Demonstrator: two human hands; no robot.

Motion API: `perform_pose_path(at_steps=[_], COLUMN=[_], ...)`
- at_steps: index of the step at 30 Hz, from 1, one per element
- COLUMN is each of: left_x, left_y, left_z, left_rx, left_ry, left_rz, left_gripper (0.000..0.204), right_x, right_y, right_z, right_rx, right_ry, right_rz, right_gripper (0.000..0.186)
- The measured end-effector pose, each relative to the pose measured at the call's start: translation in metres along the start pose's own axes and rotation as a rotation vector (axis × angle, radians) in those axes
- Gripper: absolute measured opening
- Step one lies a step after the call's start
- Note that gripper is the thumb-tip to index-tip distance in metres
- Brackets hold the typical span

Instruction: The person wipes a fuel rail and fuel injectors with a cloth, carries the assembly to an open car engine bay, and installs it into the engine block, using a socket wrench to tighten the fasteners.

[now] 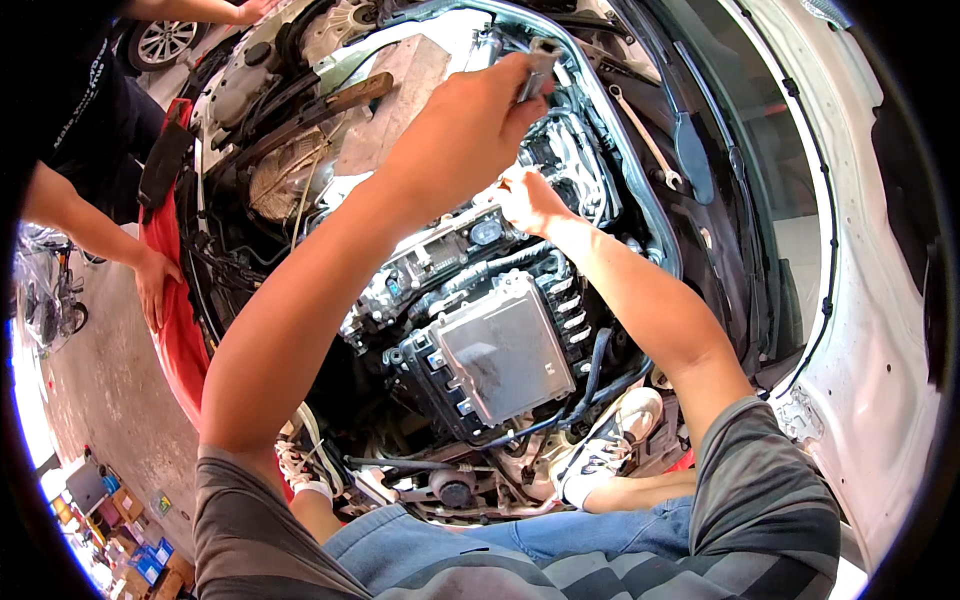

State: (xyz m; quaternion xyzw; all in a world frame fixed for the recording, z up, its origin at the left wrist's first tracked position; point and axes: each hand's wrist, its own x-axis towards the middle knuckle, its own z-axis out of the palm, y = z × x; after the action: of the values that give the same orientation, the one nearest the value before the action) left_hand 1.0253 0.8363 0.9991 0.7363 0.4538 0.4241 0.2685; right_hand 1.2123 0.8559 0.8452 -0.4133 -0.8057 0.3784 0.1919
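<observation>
My left hand (pixel 478 120) is raised over the far part of the engine bay, fingers wrapped round a silver metal tool (pixel 541 68). Only the tool's upper end shows, so its exact kind is unclear. Lower and just to the right, my right hand (pixel 533 203) is closed, fingertips pinched together at the edge of the engine (pixel 440 255). Whatever lies between those fingertips is hidden. Nearer to me sits a flat silver control box (pixel 505 345) with connectors along its sides.
A combination wrench (pixel 645 138) lies on the cowl below the windshield. A wooden piece (pixel 358 96) rests across parts at the far left. Another person's hand (pixel 155 285) touches the red cover (pixel 178 345) on the car's edge. My shoes (pixel 620 440) stand within the bay.
</observation>
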Motion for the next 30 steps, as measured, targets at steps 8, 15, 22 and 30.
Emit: perform_pose_path(at_steps=[8, 15, 22, 30], left_x=[0.022, 0.017, -0.004, 0.043], left_y=[-0.001, 0.001, -0.011, -0.011], left_z=[0.033, 0.03, 0.055, 0.057], left_rx=[0.036, -0.065, -0.512, -0.893], left_ry=[-0.026, 0.068, 0.097, 0.316], left_rz=[0.103, 0.036, 0.057, -0.374], left_gripper=[0.012, 0.015, 0.038, 0.104], right_x=[0.007, 0.006, 0.034, 0.01], right_y=[0.049, -0.005, -0.096, -0.138], right_z=[0.022, 0.007, -0.062, -0.025], right_rx=[-0.087, 0.027, 1.094, 0.647], right_ry=[0.057, 0.111, 0.56, 0.423], right_rz=[0.082, 0.085, -0.055, -0.084], right_gripper=[0.024, 0.018, 0.054, 0.094])
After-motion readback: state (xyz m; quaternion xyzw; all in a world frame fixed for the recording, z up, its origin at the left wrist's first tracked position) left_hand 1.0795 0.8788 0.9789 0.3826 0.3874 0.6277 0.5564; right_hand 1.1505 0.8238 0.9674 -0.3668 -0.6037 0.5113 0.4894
